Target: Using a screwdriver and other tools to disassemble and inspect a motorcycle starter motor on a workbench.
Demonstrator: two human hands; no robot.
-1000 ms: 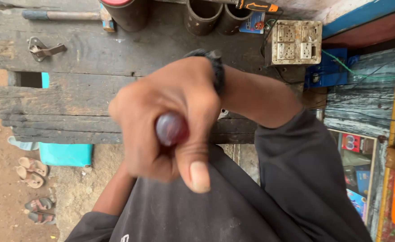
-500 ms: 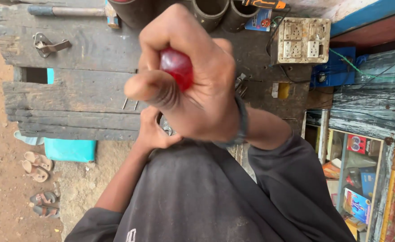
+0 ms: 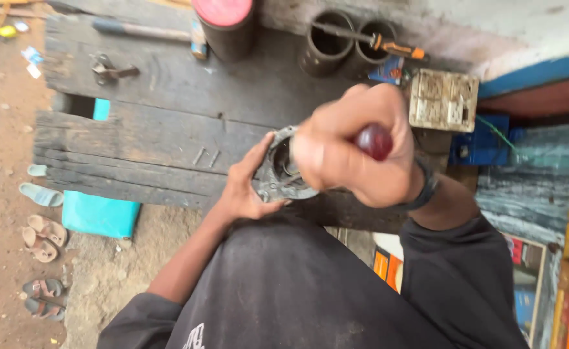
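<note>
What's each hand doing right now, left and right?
Left hand: closed around the rim of a round metal housing, holding it on the wooden bench.
Right hand: fisted on a tool with a dark red handle.

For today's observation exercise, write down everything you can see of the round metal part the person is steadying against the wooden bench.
The round metal part is a grey, dull, grimy-looking ring-shaped housing with an open, dark hollow in the middle and small lugs on its rim. It sits tilted at the near edge of the weathered wooden bench. The left hand cups its lower left side. The right hand, gripping a tool with a dark red handle, covers its right side, so that part is hidden. The picture is slightly blurred, so finer detail cannot be told.
</note>
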